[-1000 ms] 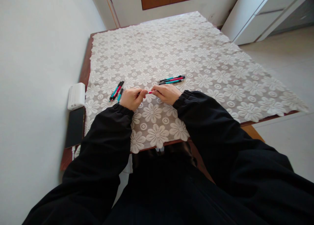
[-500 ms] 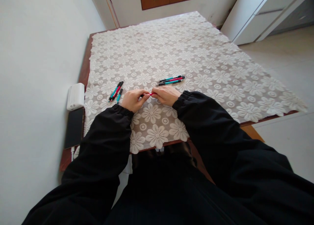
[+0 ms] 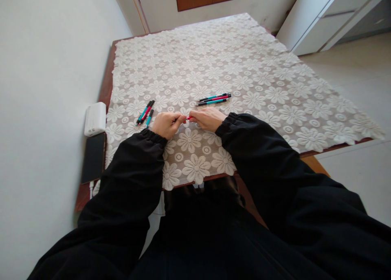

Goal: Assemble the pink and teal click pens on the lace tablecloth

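Note:
A red pen (image 3: 188,118) is pinched between the fingertips of both hands, low over the near part of the table. My left hand (image 3: 167,124) is closed around its left end, and my right hand (image 3: 209,118) grips the red part on the right. Only a short red and whitish stretch shows; fingers cover the rest. Just beyond my right hand lie three pens side by side, among them a red pen (image 3: 220,98) and a teal pen (image 3: 214,102). Left of my left hand lie more teal, red and black pens or pen parts (image 3: 144,112), with a teal-and-black piece (image 3: 149,119) nearest the wrist.
A lace tablecloth with flowers (image 3: 195,74) covers the wooden table. Along its left edge, by the wall, are a white power bank or charger (image 3: 95,119) and a dark phone (image 3: 93,157), with a white cable plug (image 3: 91,186) below. A white cabinet (image 3: 317,23) stands at the far right.
Both hands stay nearly in place on the red pen. The left fingers have shifted slightly, and the dark part that showed by them is now hidden. The view has moved a little.

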The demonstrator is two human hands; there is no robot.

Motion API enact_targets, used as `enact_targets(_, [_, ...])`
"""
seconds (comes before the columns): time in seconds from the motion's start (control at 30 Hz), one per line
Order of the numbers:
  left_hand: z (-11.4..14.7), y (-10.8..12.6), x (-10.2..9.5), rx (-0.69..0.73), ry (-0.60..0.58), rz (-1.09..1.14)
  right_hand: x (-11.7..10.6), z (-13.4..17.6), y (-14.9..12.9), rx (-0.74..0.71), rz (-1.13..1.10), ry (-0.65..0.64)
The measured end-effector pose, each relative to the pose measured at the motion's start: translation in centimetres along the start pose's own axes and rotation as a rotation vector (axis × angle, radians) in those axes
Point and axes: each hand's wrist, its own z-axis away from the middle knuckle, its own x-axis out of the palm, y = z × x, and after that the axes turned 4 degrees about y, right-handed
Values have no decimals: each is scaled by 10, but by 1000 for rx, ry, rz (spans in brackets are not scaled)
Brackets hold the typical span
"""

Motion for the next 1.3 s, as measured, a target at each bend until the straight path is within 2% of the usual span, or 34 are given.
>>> enact_targets(0.37, [0,8,-2,-91,-27,184,-7,2,-4,-53,14,22])
enact_targets(0.53, [-1,9,-3,-120,-55,261,-7,3,-5,-89,103,20])
enact_targets(0.9, [-3,6,-1,-198,-98,438,-6,3,-6,-180,182,110])
enact_targets(1.03, [-2,4,2,-225,-52,451,-4,1,-6,-175,123,147])
enact_targets(1.13, [-1,3,5,-217,-13,378,-1,1,-3,-151,55,154])
enact_targets(1.3, [0,1,8,-62,126,164,-1,1,-1,-13,-37,115])
